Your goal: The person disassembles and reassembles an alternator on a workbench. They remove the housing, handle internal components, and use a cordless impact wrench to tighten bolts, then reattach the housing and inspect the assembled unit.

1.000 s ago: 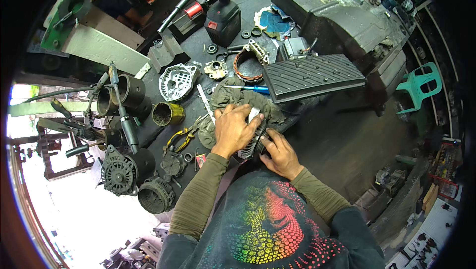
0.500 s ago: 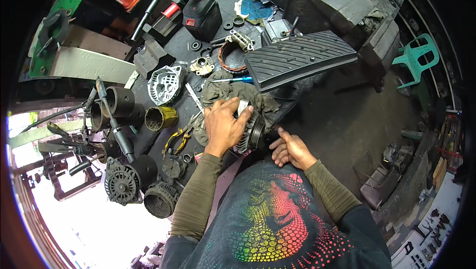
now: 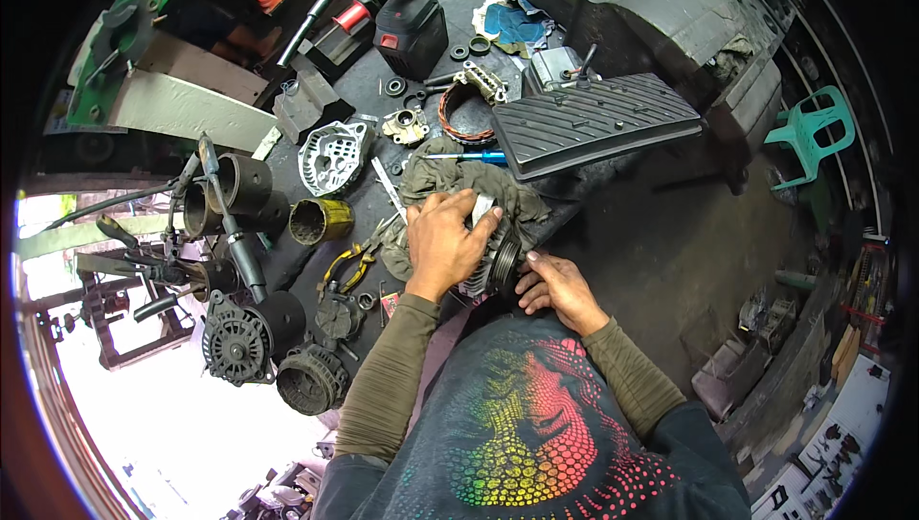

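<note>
My left hand (image 3: 445, 242) is closed over the body of an alternator (image 3: 476, 281), pressing it against a grey-green rag (image 3: 517, 192) at the bench's near edge. A pale strip (image 3: 482, 208) shows beside its thumb. The alternator's black grooved pulley (image 3: 504, 263) points to the right. My right hand (image 3: 560, 288) has its fingers curled, with thumb and fingertips at the outer face of the pulley; the exact contact is partly hidden. Pliers with yellow handles (image 3: 347, 269) lie left of the rag, and a blue screwdriver (image 3: 483, 157) lies behind it.
An alternator housing (image 3: 333, 158), a copper-wound stator (image 3: 466, 110) and a black ribbed panel (image 3: 598, 125) sit farther back on the bench. Left stand a yellow cup (image 3: 321, 221) and more alternator parts (image 3: 239, 348). A green plastic chair (image 3: 814, 132) stands far right.
My right hand has moved left and slightly up to the pulley, from a little way off. My left hand keeps its hold on the alternator. The whole view has shifted slightly.
</note>
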`<state>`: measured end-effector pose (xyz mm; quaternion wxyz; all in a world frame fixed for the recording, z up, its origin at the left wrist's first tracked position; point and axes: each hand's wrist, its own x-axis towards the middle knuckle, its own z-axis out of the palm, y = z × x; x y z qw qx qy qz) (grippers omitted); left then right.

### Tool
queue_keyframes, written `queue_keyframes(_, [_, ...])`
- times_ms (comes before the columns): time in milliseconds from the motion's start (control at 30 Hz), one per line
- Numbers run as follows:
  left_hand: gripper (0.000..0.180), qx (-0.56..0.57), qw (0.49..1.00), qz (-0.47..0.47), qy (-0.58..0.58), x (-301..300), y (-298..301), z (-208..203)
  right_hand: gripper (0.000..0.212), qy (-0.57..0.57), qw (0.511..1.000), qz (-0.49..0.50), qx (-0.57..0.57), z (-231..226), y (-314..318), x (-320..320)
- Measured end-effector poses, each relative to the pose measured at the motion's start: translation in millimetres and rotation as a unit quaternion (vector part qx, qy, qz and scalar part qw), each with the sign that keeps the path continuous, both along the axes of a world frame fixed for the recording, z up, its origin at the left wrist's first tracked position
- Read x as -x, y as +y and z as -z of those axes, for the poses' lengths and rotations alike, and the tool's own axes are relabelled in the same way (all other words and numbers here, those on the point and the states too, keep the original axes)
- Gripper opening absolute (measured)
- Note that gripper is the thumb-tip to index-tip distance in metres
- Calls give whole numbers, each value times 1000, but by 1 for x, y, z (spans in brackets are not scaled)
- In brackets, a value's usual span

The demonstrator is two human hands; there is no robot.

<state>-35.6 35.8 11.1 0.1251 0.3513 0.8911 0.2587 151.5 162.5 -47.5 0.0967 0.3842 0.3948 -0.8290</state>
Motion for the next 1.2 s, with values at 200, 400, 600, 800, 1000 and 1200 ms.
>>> queue_keyframes(200, [44, 58, 998, -11, 8, -2, 14, -8, 44, 24, 999, 7, -48, -3, 2, 1])
queue_keyframes(400, [43, 120, 991, -47, 25, 0, 45, 0, 42, 33, 992, 11, -123, -7, 17, -4])
queue_keyframes(600, [30, 33, 994, -88, 62, -1, 65, 11, 45, -1, 983, -29, -179, -22, 34, -7])
queue_keyframes(800, [29, -44, 993, -88, 65, -5, 52, 16, 58, 56, 964, -90, -244, -28, 30, 10])
queue_keyframes(1000, [24, -86, 989, -115, 29, -8, 53, 20, 66, 87, 970, -94, -208, -13, 29, 21])
queue_keyframes(1200, [44, -258, 958, -122, 19, -9, 46, 28, 55, 44, 973, -142, -174, -19, 32, 30])
